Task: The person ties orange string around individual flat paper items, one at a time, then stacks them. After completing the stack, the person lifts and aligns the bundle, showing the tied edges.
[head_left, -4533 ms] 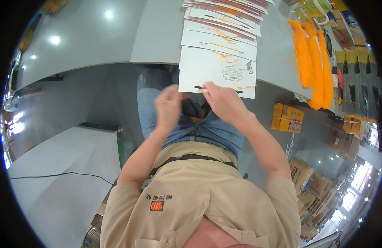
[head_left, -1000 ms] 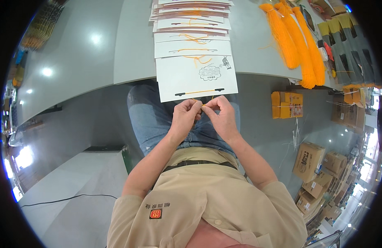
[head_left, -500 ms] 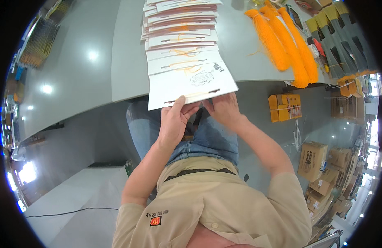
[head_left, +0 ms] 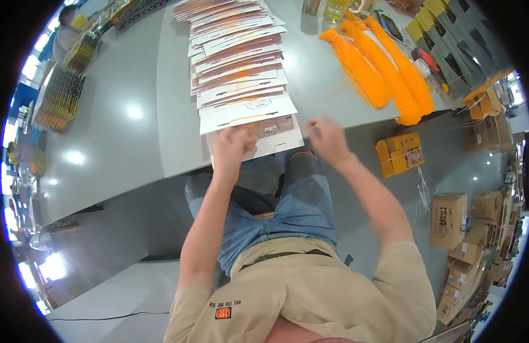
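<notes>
A long overlapping row of white printed cards (head_left: 236, 57), threaded with orange cord, runs up the grey table (head_left: 133, 148). The lowest card (head_left: 281, 143) reaches the front edge, partly under the one above. My left hand (head_left: 234, 143) is over that card's left part, fingers bent and somewhat blurred; what they hold, if anything, is hidden. My right hand (head_left: 327, 139) is just off the card's right side, fingers curled, blurred, with their contents unclear. Three bundles of orange cord (head_left: 407, 86) lie to the right of the row.
A cup (head_left: 310, 7), a bottle (head_left: 335, 10) and a phone (head_left: 389, 26) are at the back. Grey-green items (head_left: 464, 51) stand right; wire racks (head_left: 55, 97) stand left, a co-worker (head_left: 67, 31) beyond. A yellow bundle (head_left: 399, 154) and cartons (head_left: 447, 220) are below, right.
The lowest card has moved away from me onto the table edge, partly under the others. My hands have separated, the right moving slightly right. The view has shifted, showing more of the row.
</notes>
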Tool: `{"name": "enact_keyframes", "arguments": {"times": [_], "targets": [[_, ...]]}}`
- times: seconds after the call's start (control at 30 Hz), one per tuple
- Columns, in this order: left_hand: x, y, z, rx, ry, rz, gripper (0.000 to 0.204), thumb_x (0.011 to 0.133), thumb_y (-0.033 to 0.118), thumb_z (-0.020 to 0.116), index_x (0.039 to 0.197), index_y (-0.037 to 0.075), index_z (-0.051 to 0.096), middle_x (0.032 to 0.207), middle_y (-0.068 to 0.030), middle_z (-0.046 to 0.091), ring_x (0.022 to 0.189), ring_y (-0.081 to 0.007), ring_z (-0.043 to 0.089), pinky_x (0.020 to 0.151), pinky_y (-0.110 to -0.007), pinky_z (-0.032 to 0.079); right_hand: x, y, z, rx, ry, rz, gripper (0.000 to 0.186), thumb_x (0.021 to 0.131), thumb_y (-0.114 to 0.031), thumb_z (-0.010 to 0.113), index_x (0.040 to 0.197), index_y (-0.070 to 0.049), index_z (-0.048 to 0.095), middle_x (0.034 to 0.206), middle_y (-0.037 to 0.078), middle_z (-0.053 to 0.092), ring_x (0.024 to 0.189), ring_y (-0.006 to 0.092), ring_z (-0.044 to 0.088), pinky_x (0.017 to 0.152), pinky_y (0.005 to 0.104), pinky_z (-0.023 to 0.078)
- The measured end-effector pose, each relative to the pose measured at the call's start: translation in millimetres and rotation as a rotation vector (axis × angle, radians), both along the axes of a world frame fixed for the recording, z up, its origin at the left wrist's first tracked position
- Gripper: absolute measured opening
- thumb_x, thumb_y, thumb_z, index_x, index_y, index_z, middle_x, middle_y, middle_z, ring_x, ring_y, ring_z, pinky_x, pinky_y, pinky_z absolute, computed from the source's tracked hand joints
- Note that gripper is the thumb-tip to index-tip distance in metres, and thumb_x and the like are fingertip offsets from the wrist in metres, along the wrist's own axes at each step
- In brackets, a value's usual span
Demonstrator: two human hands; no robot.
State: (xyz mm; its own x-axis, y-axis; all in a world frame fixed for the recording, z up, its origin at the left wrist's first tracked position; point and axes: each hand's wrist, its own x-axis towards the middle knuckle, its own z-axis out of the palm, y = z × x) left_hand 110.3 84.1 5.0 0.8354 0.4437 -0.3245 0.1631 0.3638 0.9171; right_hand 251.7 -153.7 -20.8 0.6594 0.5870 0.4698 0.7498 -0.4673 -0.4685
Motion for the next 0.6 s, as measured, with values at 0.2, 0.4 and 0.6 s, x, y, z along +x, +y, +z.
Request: {"name": "enact_keyframes", "arguments": {"times": [0.2, 0.4, 0.6], "targets": [[-34.7, -1.4, 26.8, 1.604, 0.075, -0.436, 0.045, 0.082, 0.016, 0.078, 0.122, 0.003, 0.063, 0.123, -0.0204, 0.065, 0.12, -0.0368, 0.059, 0.102, -0.046, 0.045, 118.3, -30.8, 2.3, -0.185, 0.255, -0.177, 0.013, 0.092, -0.014, 0.063, 0.1, -0.003, 0.064, 0.09, 0.016, 0.067, 0.084, 0.0355, 0.065, 0.077, 0.0462, 0.052], [-22.7, 31.3, 57.9, 1.446, -0.133, -0.255, 0.007, 0.091, 0.007, 0.067, 0.095, 0.001, 0.069, 0.109, -0.0154, 0.071, 0.093, -0.0355, 0.069, 0.081, -0.042, 0.055, 105.6, -33.7, -5.1, -0.32, 0.128, -0.164, 0.012, 0.092, -0.013, 0.061, 0.1, -0.004, 0.063, 0.093, 0.016, 0.068, 0.091, 0.0345, 0.065, 0.081, 0.0449, 0.052], [-70.6, -24.9, 44.9, 1.45, -0.166, -0.303, 0.01, 0.083, 0.012, 0.074, 0.089, 0.005, 0.068, 0.096, -0.0101, 0.071, 0.084, -0.0303, 0.069, 0.071, -0.041, 0.056, 37.6, -2.2, 33.8, -0.075, 0.385, 0.052, 0.014, 0.101, -0.017, 0.056, 0.101, -0.004, 0.058, 0.091, 0.017, 0.068, 0.085, 0.0388, 0.066, 0.075, 0.046, 0.052]]}}
